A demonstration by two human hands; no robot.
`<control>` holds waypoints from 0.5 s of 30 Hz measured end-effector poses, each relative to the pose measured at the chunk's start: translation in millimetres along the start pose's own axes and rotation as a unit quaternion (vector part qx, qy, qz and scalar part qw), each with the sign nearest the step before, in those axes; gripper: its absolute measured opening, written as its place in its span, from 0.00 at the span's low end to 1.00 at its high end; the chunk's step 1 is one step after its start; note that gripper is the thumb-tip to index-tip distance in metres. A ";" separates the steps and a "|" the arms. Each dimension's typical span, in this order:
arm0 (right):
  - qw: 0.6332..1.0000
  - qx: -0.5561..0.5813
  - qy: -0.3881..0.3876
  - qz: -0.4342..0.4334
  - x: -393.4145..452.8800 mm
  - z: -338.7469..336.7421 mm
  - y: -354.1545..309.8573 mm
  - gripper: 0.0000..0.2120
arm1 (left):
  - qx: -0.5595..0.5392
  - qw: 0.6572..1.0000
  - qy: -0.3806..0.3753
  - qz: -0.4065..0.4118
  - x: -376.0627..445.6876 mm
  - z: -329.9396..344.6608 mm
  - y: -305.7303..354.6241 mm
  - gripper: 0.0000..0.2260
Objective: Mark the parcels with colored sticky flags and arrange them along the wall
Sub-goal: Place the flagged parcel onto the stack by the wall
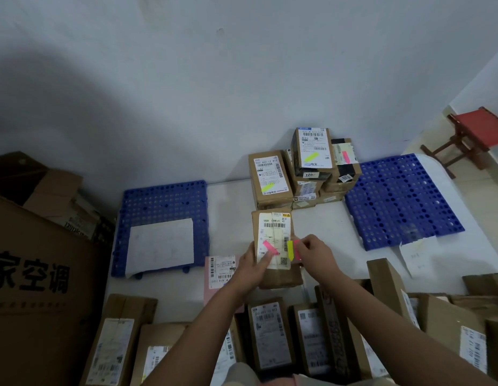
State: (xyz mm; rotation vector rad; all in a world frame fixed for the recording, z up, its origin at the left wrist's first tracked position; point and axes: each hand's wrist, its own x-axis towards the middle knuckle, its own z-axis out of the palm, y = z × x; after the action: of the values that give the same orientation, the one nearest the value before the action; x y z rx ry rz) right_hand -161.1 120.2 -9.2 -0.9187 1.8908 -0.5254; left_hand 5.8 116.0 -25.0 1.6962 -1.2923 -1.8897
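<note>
Nearest the person, in front of the brown parcel (275, 246), a row of cardboard boxes (270, 338) with white labels lies along the bottom edge. The parcel itself rests on the white floor (228, 218). The left hand (252, 267) lies on its near left corner, fingers pressed on the label just below a pink flag (270, 247) stuck there. At the parcel's right edge the right hand (312, 253) pinches a pad of yellow and pink sticky flags (294, 249). Left of the parcel sits a blue perforated tile (164, 201) bearing a white sheet (161, 246). Beyond the parcel, flagged parcels (306, 168) are stacked against the wall (186, 93).
</note>
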 end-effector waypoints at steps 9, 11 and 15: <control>0.998 0.041 -0.028 -0.034 -6.7 15.0 -25.2 0.11 | -0.066 0.996 -0.038 0.048 -15.8 -55.8 -11.8 0.36; 0.993 0.103 -0.057 -0.023 -6.3 21.4 -40.7 0.10 | -0.147 0.989 0.003 0.026 -18.2 -71.4 -14.7 0.35; 0.972 0.214 -0.093 0.002 2.9 30.2 -52.8 0.09 | -0.308 0.949 0.063 -0.003 -12.6 -95.2 -13.7 0.27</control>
State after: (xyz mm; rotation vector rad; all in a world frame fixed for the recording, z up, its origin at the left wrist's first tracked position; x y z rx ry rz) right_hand -115.3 85.4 11.0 -0.6528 1.5275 -0.7809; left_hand 99.8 93.0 -18.2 1.4453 -0.5531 -1.8807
